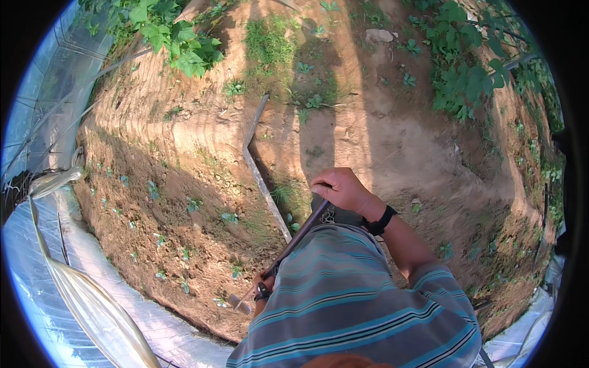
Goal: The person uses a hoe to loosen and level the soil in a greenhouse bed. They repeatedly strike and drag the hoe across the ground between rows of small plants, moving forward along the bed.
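Observation:
My right hand [345, 189] is closed around the upper end of a long, dark-handled tool [302, 236], in front of my waist. The handle slants down to the left across my striped shirt. Farther down it, by my left hip, my left hand [264, 284] is wrapped round the shaft, partly hidden by the shirt. Beyond that hand the shaft thins toward a greyish piece [240, 305] near the soil; I cannot make out the tool's head. Small seedlings [229, 218] grow in the brown soil to the left of the handle.
A crooked wooden strip [257, 168] lies on the ground ahead. Leafy plants stand at the far left [178, 40] and far right [469, 80]. Plastic sheeting [55, 122] walls the left side, with a gathered pale fold [92, 294] hanging near me. A stone [379, 35] sits far off.

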Demonstrator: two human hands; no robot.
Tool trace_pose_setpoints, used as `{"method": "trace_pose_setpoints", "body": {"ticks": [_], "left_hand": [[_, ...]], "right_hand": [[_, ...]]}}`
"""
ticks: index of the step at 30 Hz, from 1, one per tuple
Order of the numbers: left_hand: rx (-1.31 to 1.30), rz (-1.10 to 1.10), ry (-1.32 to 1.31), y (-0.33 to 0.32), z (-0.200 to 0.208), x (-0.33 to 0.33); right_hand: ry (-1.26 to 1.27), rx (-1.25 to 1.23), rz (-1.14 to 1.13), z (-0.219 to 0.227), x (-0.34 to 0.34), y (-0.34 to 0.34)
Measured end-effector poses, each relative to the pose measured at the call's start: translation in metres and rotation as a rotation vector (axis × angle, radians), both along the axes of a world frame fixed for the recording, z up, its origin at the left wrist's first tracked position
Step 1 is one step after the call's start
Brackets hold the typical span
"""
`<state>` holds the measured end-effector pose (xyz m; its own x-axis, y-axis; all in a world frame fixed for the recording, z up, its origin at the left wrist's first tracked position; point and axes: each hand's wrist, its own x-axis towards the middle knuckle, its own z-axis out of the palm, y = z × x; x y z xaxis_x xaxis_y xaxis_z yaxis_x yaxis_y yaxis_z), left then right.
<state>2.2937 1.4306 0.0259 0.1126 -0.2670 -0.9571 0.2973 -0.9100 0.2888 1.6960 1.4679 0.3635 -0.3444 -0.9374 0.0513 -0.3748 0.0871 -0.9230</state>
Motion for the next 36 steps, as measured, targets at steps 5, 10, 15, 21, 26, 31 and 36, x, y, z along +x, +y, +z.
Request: {"method": "trace_pose_setpoints", "body": {"ticks": [5, 10, 15, 21, 26, 31, 36], "left_hand": [[-0.06, -0.302, -0.064, -0.064, 0.039, -0.072], [-0.224, -0.784, -0.156, -0.134, 0.077, -0.154], [-0.512, -1.534, -0.347, -0.214, 0.076, -0.225], [0.212, -0.086, 0.015, -0.334, 0.009, -0.288], [0.175, 0.0, 0.1, -0.393, 0.02, -0.381], [0.102, -0.235, 0.081, -0.425, 0.044, -0.492], [0.052, -0.303, 0.16, -0.44, 0.038, -0.608]], "right_hand": [[0.02, -0.068, -0.027, 0.024, -0.064, -0.041], [0.068, -0.146, -0.06, 0.053, -0.106, -0.077], [0.113, -0.041, -0.168, 0.068, -0.151, -0.101], [0.17, -0.047, -0.409, 0.083, -0.172, -0.098], [0.092, -0.026, -0.675, 0.086, -0.189, -0.078], [0.091, -0.017, -0.88, 0.081, -0.228, -0.066], [0.095, 0.004, -0.916, 0.057, -0.303, -0.053]]}}
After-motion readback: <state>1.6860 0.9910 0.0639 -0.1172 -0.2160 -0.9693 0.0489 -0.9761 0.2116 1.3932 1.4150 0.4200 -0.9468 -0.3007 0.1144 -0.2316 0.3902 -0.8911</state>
